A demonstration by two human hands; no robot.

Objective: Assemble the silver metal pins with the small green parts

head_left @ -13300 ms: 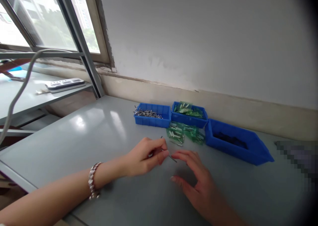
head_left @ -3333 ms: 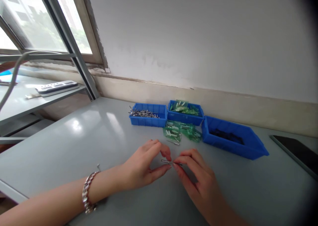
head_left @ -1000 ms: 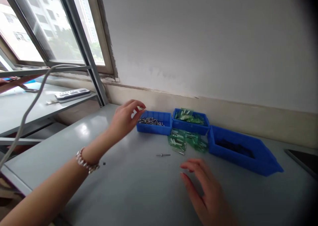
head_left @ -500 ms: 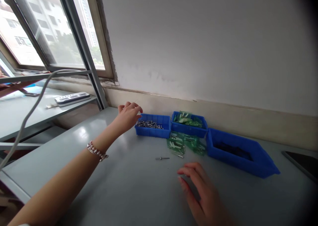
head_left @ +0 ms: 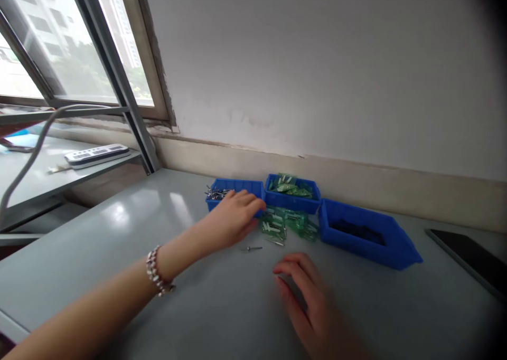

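My left hand (head_left: 233, 217), a bracelet on its wrist, is over the front of a blue bin of metal rivets (head_left: 217, 192), its fingers curled and pointing right; whether they hold something is hidden. Beside its fingertips lie green bags (head_left: 291, 221) with metal pieces inside. A single rivet (head_left: 252, 248) rests on the table just below that hand, and another thin metal piece (head_left: 274, 241) touches the bags' front. My right hand (head_left: 303, 296) is low over the table, thumb and fingers apart with nothing between them.
Another blue bin (head_left: 297, 204) holds green bags. A longer blue bin (head_left: 364, 250) with dark contents stands to its right. At the far right lies a dark tablet-like object (head_left: 471, 259). On the left are a metal shelf frame (head_left: 134, 133) and a power strip (head_left: 97, 155).
My left hand has moved right and down from the rivet bin's left end towards the green bags. My right hand keeps its shape. The whole view has shifted slightly.
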